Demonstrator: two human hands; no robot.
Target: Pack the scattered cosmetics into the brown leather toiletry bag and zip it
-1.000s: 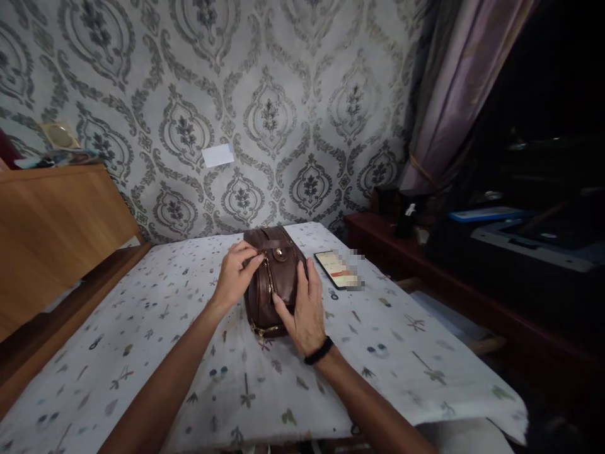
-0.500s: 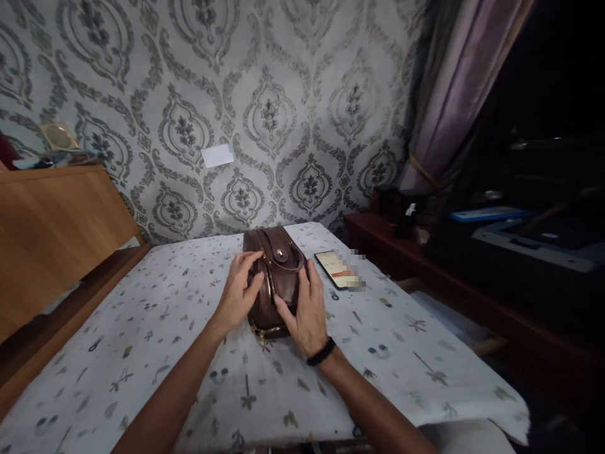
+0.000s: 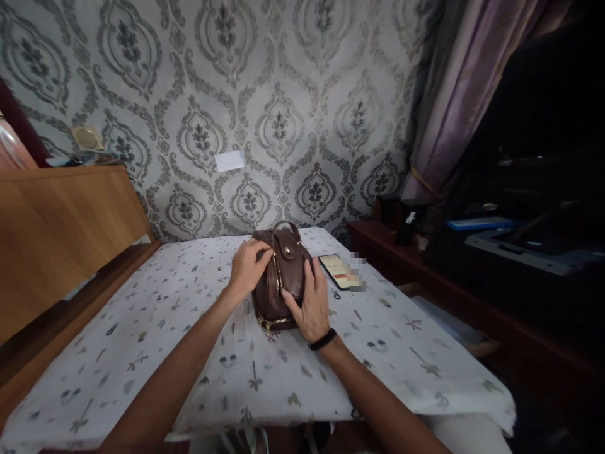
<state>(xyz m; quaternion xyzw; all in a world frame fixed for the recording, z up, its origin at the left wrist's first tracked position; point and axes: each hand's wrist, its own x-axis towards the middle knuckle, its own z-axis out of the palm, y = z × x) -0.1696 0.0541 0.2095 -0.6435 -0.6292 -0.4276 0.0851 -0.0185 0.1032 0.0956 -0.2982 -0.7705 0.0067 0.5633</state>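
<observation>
A brown leather bag (image 3: 292,277) with gold-coloured zips stands on the patterned cloth, its handle (image 3: 285,224) raised at the top. At the upper end of the front zip (image 3: 278,272), my left hand (image 3: 248,266) pinches the zip pull between thumb and fingers; the pull itself is mostly hidden. My right hand (image 3: 312,306), with a black band on the wrist, holds the bag by its lower right side. Its thumb presses beside the zip's lower end and its fingers lie along the right side. A lit smartphone (image 3: 336,270) lies just right of the bag.
A white cloth with small prints (image 3: 189,328) covers the table. A wooden cabinet (image 3: 70,221) borders it on the left, and a dark red shelf (image 3: 378,243) with small items stands at the right. Behind is a patterned wall (image 3: 278,94).
My left fingers have closed into a pinch at the zip's upper end. The bag's handle has gone from lying over the front to standing up. My right hand stays on the bag.
</observation>
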